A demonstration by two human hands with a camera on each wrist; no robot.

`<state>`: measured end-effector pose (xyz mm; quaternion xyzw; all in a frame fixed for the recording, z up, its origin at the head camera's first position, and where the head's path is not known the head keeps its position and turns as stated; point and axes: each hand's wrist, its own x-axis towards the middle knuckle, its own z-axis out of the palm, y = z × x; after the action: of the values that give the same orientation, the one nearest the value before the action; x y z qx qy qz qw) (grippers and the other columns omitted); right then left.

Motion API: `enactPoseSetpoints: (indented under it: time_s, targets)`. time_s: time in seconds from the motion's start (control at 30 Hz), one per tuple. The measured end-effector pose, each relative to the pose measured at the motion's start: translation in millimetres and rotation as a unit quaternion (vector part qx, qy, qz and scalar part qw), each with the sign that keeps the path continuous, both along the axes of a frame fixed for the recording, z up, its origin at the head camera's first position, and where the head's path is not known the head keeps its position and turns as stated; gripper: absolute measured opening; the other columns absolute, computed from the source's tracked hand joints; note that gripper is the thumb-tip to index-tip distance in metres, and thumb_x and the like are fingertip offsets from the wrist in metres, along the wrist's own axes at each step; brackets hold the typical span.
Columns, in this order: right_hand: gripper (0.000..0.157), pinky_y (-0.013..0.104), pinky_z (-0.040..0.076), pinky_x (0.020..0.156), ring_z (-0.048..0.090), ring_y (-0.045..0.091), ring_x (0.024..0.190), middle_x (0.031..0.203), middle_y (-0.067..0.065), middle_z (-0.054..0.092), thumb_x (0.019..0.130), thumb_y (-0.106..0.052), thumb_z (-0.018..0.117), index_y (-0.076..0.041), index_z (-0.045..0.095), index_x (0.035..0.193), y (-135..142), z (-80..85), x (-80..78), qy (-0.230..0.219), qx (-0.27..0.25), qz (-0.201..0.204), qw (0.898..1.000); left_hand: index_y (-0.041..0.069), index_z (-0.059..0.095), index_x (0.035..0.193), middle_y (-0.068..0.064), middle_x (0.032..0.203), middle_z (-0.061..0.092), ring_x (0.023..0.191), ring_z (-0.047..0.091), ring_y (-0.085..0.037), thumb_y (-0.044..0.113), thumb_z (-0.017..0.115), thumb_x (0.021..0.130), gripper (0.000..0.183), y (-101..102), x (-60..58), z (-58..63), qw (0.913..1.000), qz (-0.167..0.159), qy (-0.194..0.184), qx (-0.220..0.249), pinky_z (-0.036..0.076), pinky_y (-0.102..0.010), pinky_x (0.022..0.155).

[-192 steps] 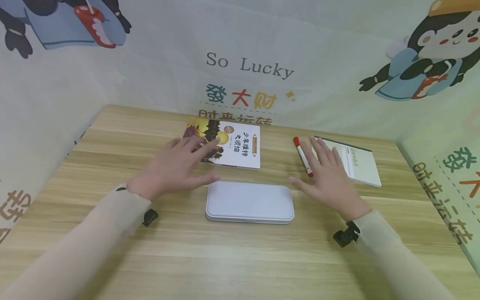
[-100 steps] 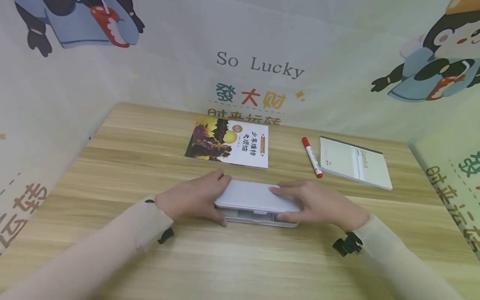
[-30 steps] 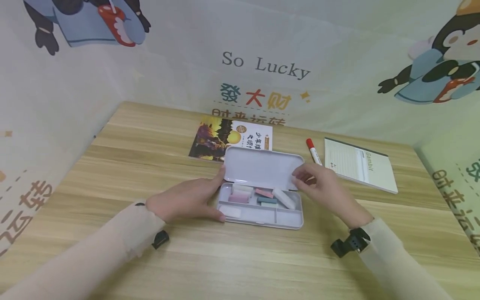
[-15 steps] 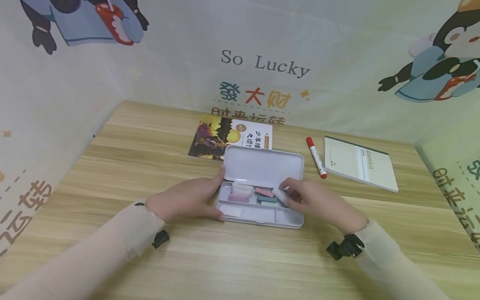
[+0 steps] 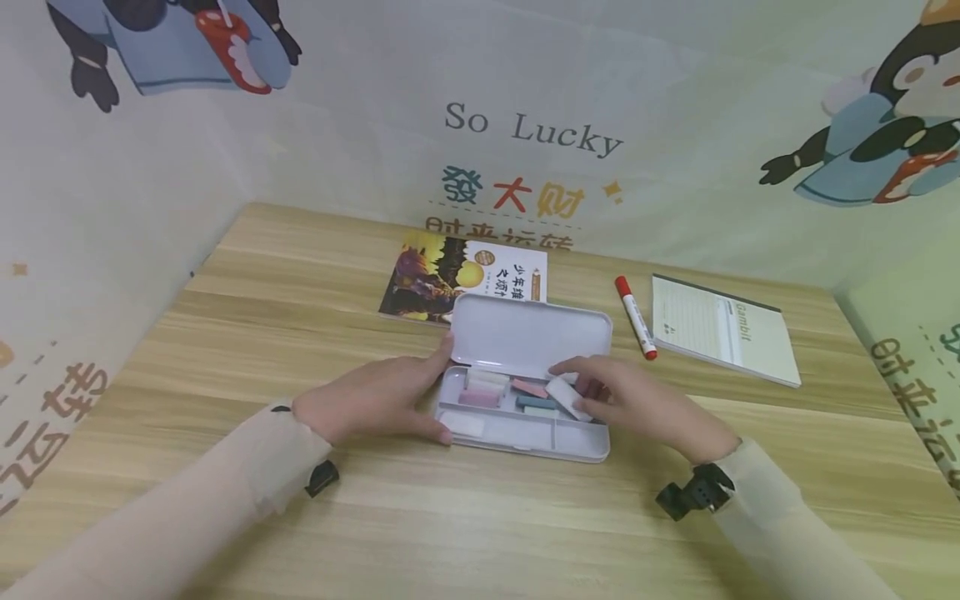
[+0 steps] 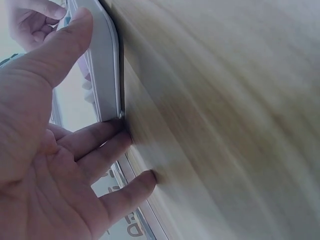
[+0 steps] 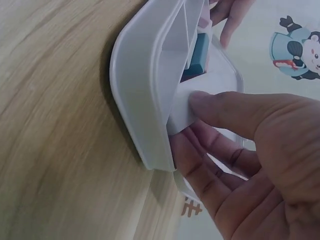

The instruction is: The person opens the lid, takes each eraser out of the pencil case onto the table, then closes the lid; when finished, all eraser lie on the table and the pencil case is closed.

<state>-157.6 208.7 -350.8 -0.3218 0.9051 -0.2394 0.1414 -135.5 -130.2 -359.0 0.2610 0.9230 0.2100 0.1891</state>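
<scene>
A white pencil case [image 5: 513, 431] lies on the table with its lid [image 5: 528, 337] tipped back over the book behind. Several small blocks lie in its rear compartment, among them a pink block [image 5: 478, 398] and a blue block [image 7: 201, 52]. My left hand [image 5: 375, 398] holds the case's left end, thumb at the front wall and fingers at the back corner, as the left wrist view shows. At the right end my right hand [image 5: 637, 404] pinches a white eraser [image 7: 182, 107] between thumb and fingers. That eraser is tilted, inside the case's right end.
Behind the case lies a book [image 5: 423, 279], partly covered by the lid. A white marker with red ends [image 5: 636, 318] lies to the right, beside a notebook [image 5: 723, 329]. A printed cloth [image 5: 360, 125] hangs along the table's back edge.
The case was closed at first; both hands went to it and its lid was swung back. My right hand then left the lid and took hold of the white eraser.
</scene>
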Motion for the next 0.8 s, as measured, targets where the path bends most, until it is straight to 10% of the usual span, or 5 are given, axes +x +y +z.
enactPoseSetpoints:
  time_s: [0.8]
  targets:
    - [0.043,0.026,0.065,0.071,0.069,0.004,0.078,0.094,0.017,0.07,0.096,0.005,0.068,0.005,0.053,0.137,82,-7.2,19.5,-0.045,-0.153,-0.154,0.975,0.004,0.003,0.168,-0.022,0.143,0.065,0.127,0.066,-0.029,0.054,0.084,0.083,0.128,1,-0.1,0.6,1.0,0.002,0.008,-0.002,0.051,-0.049,0.116]
